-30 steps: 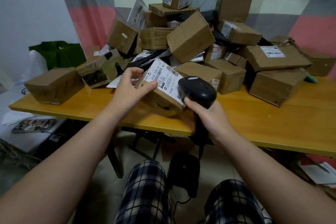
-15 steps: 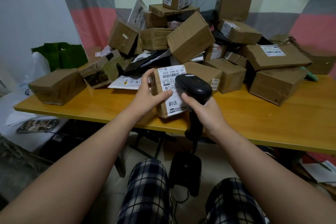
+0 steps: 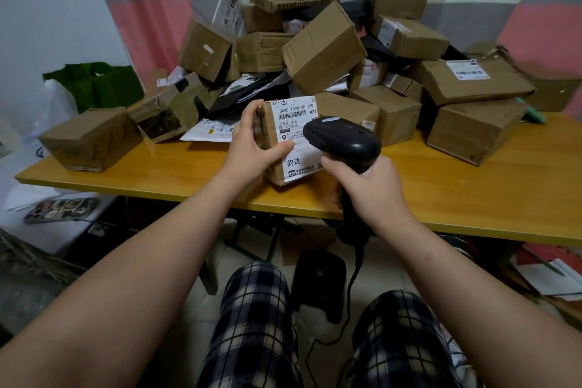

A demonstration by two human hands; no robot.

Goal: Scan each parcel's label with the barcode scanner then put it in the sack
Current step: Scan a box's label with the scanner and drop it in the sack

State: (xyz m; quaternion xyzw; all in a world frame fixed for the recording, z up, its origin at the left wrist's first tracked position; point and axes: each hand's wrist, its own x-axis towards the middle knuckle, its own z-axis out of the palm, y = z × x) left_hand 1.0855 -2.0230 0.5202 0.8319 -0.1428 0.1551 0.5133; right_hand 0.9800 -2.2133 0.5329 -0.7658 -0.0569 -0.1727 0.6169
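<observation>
My left hand (image 3: 252, 142) grips a small cardboard parcel (image 3: 285, 167) upright on the wooden table (image 3: 441, 195), its white barcode label (image 3: 296, 116) facing me. My right hand (image 3: 368, 186) grips the handle of a black barcode scanner (image 3: 343, 138), whose head sits close in front of the label and hides its right middle part. A green sack (image 3: 94, 85) with a white bag beside it stands off the table's far left end.
A tall heap of cardboard parcels (image 3: 324, 47) and mail bags fills the back of the table. A lone box (image 3: 91, 138) lies at the left end. A black scanner stand (image 3: 319, 280) sits on the floor between my knees. Papers (image 3: 554, 277) lie at the lower right.
My left hand has turned the parcel from tilted to upright, label towards me. The scanner head has stayed close over the label, and the view has shifted a little.
</observation>
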